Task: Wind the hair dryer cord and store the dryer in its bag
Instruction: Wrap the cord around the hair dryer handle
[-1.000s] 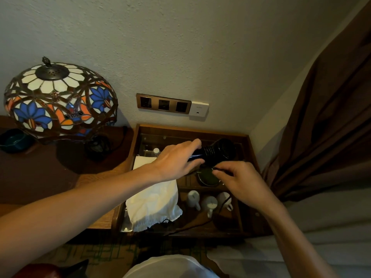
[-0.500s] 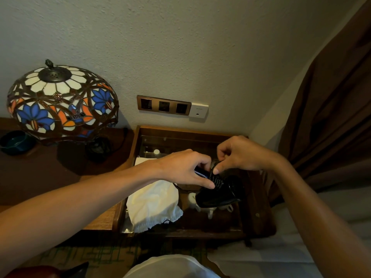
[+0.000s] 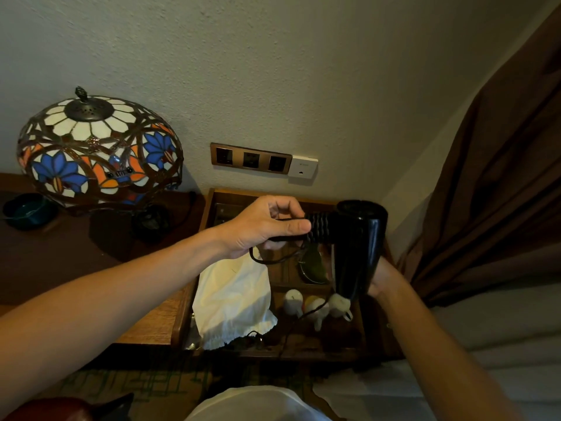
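Note:
A black hair dryer is held above the wooden tray. Its ribbed handle points left and its barrel hangs downward. My left hand is closed around the handle end, where a few turns of black cord are wrapped and a loop hangs below. The rest of the cord trails down across the tray. My right hand grips the barrel from behind and is mostly hidden by it. A white cloth bag with a ruffled opening lies on the tray's left side.
The wooden tray holds white cups and a round dark dish. A stained-glass lamp stands at left, with a dark bowl beside it. Wall sockets sit above the tray. A brown curtain hangs at right.
The dryer has been lifted and turned, so the barrel now hangs down. My right hand moved from the handle's top to behind the barrel. My left hand stays on the handle.

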